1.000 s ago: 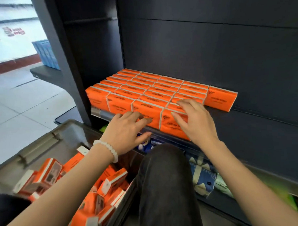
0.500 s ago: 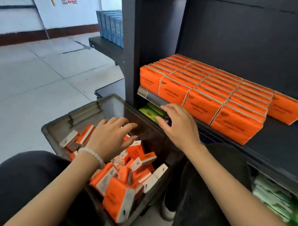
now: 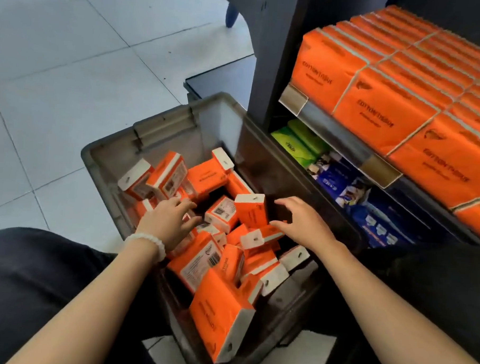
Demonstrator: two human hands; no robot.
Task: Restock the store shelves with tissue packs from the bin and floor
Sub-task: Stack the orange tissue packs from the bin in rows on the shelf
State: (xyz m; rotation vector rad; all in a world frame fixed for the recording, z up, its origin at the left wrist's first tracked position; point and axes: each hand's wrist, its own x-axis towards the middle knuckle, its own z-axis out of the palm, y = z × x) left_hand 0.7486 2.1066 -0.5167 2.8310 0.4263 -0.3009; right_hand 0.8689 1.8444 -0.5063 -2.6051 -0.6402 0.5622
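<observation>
Bare forearms, white bead bracelet on left wrist, dark trousers.

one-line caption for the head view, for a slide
Both hands, left and right, reach into a bin of orange tissue packs.

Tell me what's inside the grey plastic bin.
The grey plastic bin holds a loose jumble of orange tissue packs, with both hands, left and right, reaching in. Its floor and any deeper packs are covered.
</observation>
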